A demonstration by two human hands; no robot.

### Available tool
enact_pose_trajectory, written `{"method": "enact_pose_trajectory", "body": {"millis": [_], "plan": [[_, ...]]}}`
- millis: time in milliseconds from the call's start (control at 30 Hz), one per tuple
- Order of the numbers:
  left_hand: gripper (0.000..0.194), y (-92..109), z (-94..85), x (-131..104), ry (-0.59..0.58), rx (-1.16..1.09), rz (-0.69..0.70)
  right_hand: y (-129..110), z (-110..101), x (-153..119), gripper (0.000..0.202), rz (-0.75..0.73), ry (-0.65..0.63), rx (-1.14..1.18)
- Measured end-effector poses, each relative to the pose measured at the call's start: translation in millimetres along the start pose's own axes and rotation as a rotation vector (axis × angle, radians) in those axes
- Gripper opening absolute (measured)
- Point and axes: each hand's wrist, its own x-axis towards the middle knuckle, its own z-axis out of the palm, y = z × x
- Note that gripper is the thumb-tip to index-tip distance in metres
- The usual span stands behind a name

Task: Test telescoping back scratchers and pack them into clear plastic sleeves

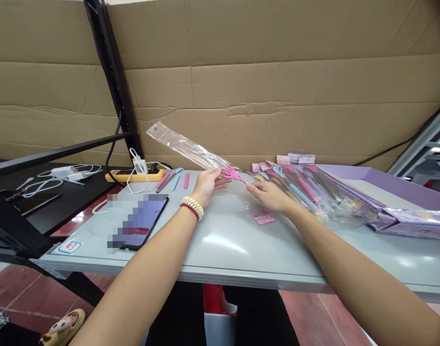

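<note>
A back scratcher with a pink claw-shaped head (232, 173) is held above the table between my two hands. My right hand (268, 193) pinches its thin metal shaft just behind the head. My left hand (207, 186) is closed on a long clear plastic sleeve (185, 145), its fingers beside the pink claw. The sleeve stretches up and to the left from there. Below my right hand a small pink card (264, 217) lies on the table. To the right is a pile of bagged back scratchers (308, 187) in pink, blue, yellow and purple.
A purple box (414, 221) stands at the right of the grey table (248, 254). Several loose pink and blue handle pieces (175, 182) lie at the back left, near an orange power strip (120, 177). A phone (147, 223) rests at the left. Cardboard (263, 86) walls the back.
</note>
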Motion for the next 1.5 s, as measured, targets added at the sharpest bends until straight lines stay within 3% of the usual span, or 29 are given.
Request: {"method": "enact_pose_trajectory", "body": {"millis": [133,367,567,800,967,1100,1233,1500], "plan": [[0.02,-2,1.4,-2,-0.13,0.064,-0.05,0,0,0,0.058,-0.029,0.012,0.008],[0.026,-3,2.6,-3,-0.157,0.149,-0.064,2,2,1,0.054,-0.027,0.066,0.037],[0.021,-4,1.3,0,-0.066,0.158,-0.02,-5,1,0,0.033,-0.03,0.232,0.149],[0.024,-1,0.8,-1,-0.041,0.141,-0.027,1,5,3,0.031,-0.15,0.362,0.216],[0.016,-2,4.1,-4,-0.1,0.206,-0.011,-3,7,0,0.042,-0.109,0.238,0.382],[0.027,-2,4.4,-5,-0.051,0.232,0.038,-10,5,-2,0.048,-0.1,0.092,0.451],[0.032,-1,1.6,-3,-0.032,0.13,0.105,-11,4,-1,0.047,-0.101,0.064,0.436],[0.034,2,-1.4,0,-0.077,0.002,-0.008,-8,4,0,0.047,-0.019,-0.035,0.494]]}}
